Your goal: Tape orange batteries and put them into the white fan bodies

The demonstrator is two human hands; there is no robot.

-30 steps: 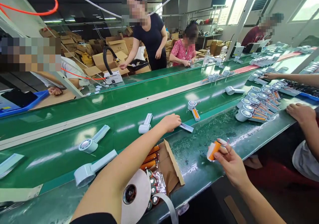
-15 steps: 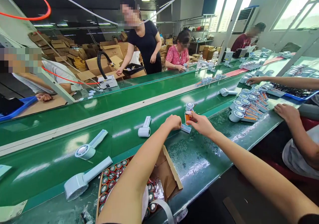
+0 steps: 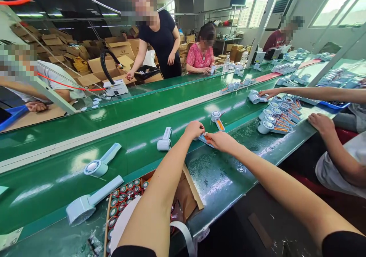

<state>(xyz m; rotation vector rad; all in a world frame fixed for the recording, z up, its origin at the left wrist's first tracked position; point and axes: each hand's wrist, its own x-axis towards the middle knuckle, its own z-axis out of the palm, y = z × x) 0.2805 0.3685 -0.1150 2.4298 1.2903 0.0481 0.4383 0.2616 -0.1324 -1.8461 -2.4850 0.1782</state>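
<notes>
Both my hands meet over a pale blue fan handle piece (image 3: 206,139) lying on the green belt (image 3: 137,154). My left hand (image 3: 194,129) is closed on its near end. My right hand (image 3: 219,140) pinches an orange battery into the piece. A finished fan part with an orange battery (image 3: 217,120) lies just beyond my hands. A white fan part (image 3: 165,140) lies to the left of my left hand. Under my left forearm an open cardboard box (image 3: 187,188) holds several orange batteries (image 3: 126,192).
Two pale blue fan shells (image 3: 100,163) (image 3: 85,201) lie on the belt at left. To the right, a co-worker's hands (image 3: 321,121) (image 3: 267,93) work beside several fan parts in rows (image 3: 278,116). Other people stand across the belt near cardboard cartons (image 3: 114,64).
My right hand carried the orange battery from near my body to the fan piece under my left hand and lowered it in. The view drifted; belt parts shifted left.
</notes>
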